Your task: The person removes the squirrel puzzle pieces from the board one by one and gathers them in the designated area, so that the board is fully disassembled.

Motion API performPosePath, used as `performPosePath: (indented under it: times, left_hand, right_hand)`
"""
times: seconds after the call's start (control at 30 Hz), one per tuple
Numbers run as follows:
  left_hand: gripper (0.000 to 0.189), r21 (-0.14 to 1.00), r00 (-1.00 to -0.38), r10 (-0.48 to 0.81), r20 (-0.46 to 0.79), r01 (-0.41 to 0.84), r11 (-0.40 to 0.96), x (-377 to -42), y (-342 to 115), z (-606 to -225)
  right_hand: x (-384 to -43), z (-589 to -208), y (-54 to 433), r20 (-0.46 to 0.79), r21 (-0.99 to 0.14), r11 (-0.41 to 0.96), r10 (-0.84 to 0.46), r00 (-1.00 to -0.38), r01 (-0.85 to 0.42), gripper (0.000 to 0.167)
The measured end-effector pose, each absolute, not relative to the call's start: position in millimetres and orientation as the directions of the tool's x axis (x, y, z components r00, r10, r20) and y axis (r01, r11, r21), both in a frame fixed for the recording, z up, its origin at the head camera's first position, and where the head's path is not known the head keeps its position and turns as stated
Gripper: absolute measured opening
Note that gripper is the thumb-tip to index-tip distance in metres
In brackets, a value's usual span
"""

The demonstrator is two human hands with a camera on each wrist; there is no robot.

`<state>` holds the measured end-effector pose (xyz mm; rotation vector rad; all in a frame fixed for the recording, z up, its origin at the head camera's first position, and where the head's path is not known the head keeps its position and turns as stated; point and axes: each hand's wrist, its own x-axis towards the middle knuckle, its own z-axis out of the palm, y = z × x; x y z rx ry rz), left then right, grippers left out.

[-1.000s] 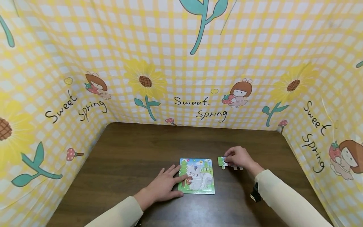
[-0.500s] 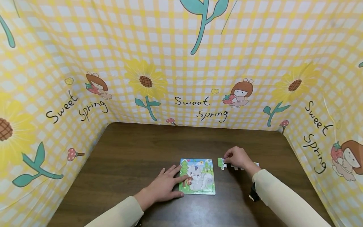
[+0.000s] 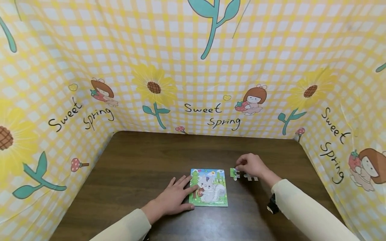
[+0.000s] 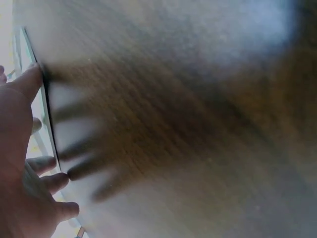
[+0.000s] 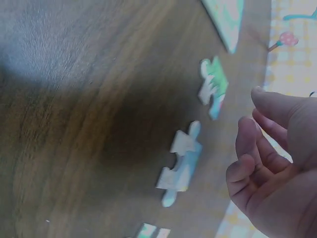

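Observation:
A square jigsaw puzzle (image 3: 212, 190) with a grey squirrel on it lies on the table in the head view. My left hand (image 3: 172, 197) spreads its straight fingers over the puzzle's left edge, the thumb at the lower corner. To the puzzle's right, my right hand (image 3: 252, 165) hovers beside a green-and-blue puzzle piece (image 5: 214, 87). In the right wrist view its thumb and index are apart, the other fingers loosely curled, with nothing between them. A pale blue piece (image 5: 184, 166) lies close by, and another piece (image 5: 153, 231) is cut off by the frame's bottom.
The dark wooden table (image 3: 144, 160) is enclosed at the back and sides by a yellow checked cloth (image 3: 193, 83) with flower prints. A dark band (image 3: 272, 204) sits at the right wrist. Strong glare blurs part of the left wrist view.
The right hand's fingers have come off the green-and-blue piece, and more of that piece shows. The left hand and the squirrel puzzle stay in place.

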<state>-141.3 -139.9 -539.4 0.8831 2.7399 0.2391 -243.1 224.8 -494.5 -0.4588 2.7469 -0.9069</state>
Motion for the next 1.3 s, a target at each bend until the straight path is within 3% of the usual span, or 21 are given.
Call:
performPosePath:
  times: [0.23,0.6,0.97,1.3]
  left_hand:
    - [0.072,0.190,-0.769,0.631,-0.104,0.608,0.771,-143.6,-128.6,-534.1]
    - [0.057,0.150,-0.675,0.734,-0.075,0.720,0.677,-138.5,-102.3,-538.6]
    - [0.052,0.138,-0.684,0.723,-0.093,0.710,0.690,-133.9,-95.4,-539.6]
    - [0.052,0.105,-0.678,0.725,-0.123,0.717,0.689,-137.4,-94.3,-539.3]
  right_hand:
    - [-224.4,-485.2,208.0,-0.064,-0.668,0.671,-0.482,-0.874,-0.321,0.025]
    - [-194.0,-517.6,173.4,-0.039,-0.694,0.603,-0.578,-0.815,-0.394,0.030]
    - [-187.6,-533.9,157.6,0.011,-0.545,0.707,-0.531,-0.847,-0.450,0.031]
    - [-196.8,-533.0,157.0,-0.060,-0.579,0.702,-0.544,-0.837,-0.415,0.030]
